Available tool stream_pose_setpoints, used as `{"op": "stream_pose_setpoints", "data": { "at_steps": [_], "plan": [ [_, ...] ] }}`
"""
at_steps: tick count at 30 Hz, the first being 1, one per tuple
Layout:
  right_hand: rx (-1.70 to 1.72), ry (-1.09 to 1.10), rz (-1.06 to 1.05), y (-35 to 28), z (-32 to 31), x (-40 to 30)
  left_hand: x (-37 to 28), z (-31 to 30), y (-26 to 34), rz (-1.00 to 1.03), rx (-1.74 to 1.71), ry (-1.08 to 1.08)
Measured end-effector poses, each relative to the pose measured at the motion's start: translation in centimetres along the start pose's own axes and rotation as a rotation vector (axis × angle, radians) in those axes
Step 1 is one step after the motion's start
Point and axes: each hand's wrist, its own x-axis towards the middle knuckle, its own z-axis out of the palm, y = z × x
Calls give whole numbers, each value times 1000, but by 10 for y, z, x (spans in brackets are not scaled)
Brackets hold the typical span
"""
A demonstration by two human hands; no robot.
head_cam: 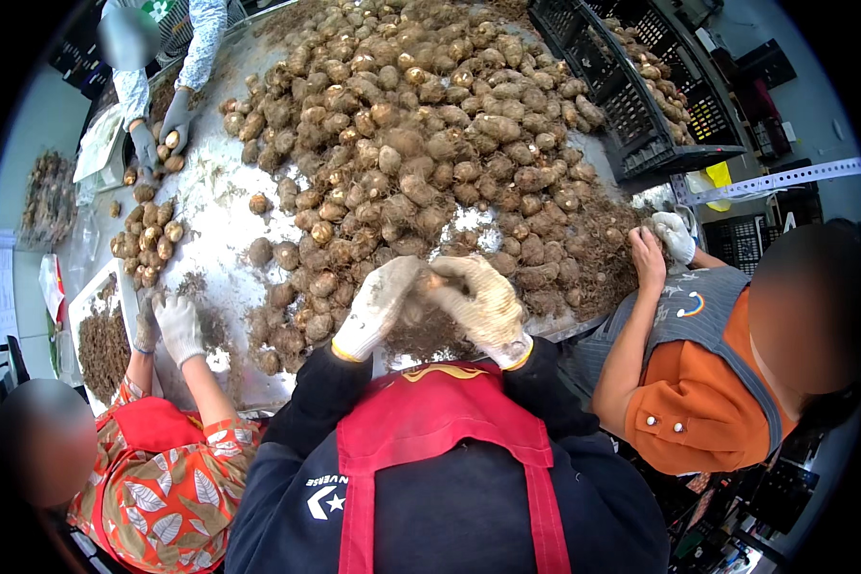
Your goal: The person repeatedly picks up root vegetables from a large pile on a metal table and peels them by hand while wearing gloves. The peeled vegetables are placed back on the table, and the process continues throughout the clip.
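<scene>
In front of my red apron, my left hand [379, 305] and my right hand [482, 301] meet at the fingertips, both in whitish work gloves with soiled fingers. Between them is a small brown taro corm [426, 284], blurred and largely covered by the fingers. Just beyond my hands rises a large heap of hairy taro corms [409, 143] on a metal table [215, 194]. Loose root fibre [430, 339] lies on the tabletop beneath my hands.
Co-workers' gloved hands are at the left [176, 326] and far left [176, 122]; another person's hands [649, 251] are at the right. A small corm pile [147, 237], a white tray of debris [125, 287] and black plastic crates [603, 86] surround the heap.
</scene>
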Motion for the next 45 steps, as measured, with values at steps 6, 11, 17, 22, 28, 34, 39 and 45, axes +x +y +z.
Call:
{"op": "stream_pose_setpoints", "data": {
  "at_steps": [6,11,17,22,28,34,39,45],
  "plan": [
    [218,125,83,15,1,-7,-5,13,-2,-39,-354,50],
    [-249,87,-217,-8,7,-3,-9,22,-12,88,-180,108],
    [-13,107,-199,19,36,-9,0,25,-87,648,558,454],
    [548,-104,454,61,39,-17,-13,48,23,123,1311,167],
    [167,-47,85,69,35,-6,0,42,-19,435,962,352],
    [0,208,-111,29,22,1,6,37,-22,-611,-958,-170],
    [440,-4,56,23,7,-5,2,33,-32,-603,-1285,-389],
    [-65,-16,-129,12,7,-13,-7,57,3,-434,-885,55]
  ]
}}
